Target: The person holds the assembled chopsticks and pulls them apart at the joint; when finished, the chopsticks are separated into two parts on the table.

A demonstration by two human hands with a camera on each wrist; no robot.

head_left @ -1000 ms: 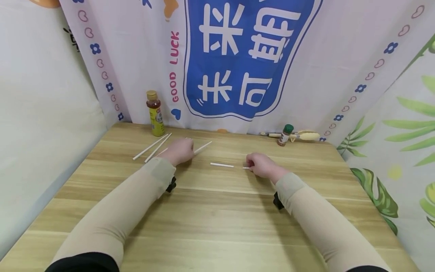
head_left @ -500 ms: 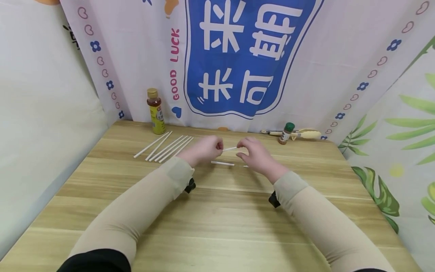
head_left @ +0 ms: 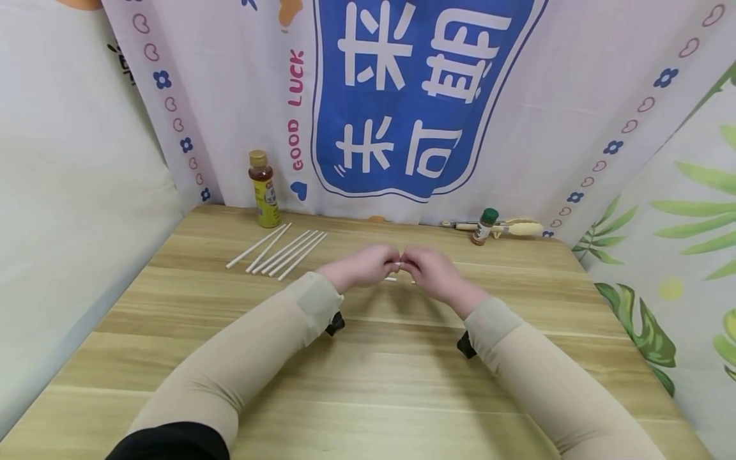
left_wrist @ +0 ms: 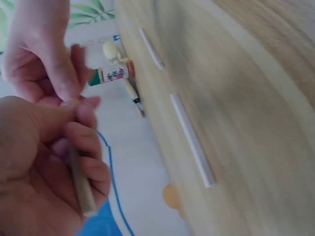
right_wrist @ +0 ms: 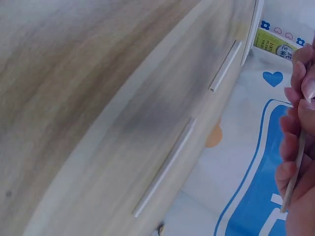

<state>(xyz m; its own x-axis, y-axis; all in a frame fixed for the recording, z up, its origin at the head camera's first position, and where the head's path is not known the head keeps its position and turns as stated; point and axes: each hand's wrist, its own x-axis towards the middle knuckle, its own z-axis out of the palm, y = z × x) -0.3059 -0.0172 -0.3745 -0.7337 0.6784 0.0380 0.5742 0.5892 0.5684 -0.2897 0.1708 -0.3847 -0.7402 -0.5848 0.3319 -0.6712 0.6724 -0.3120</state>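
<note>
In the head view the left hand (head_left: 365,265) and the right hand (head_left: 434,271) meet fingertip to fingertip above the table, pinching a thin white stick (head_left: 398,263) between them. One end of that stick (left_wrist: 82,194) runs down across the curled fingers of the left hand (left_wrist: 54,157) in the left wrist view. Along the right hand (right_wrist: 305,167), the right wrist view shows the stick's other end (right_wrist: 293,184). Beneath the hands lie two white sticks, a longer (left_wrist: 193,140) and a shorter-looking (left_wrist: 151,48), with a gap between them; the hands partly hide them in the head view.
Several white sticks (head_left: 296,255) lie slanted at the table's back left. Behind them stands a yellow-labelled bottle (head_left: 266,201). At the back right a small green-capped jar (head_left: 485,227) stands before tongs-like utensils (head_left: 520,228). A printed cloth (head_left: 517,140) hangs behind the wooden table (head_left: 356,383).
The left hand has come right from the group of sticks with one stick. The right hand has left the stick on the table, risen slightly and closed on the brought stick beside the left fingers.
</note>
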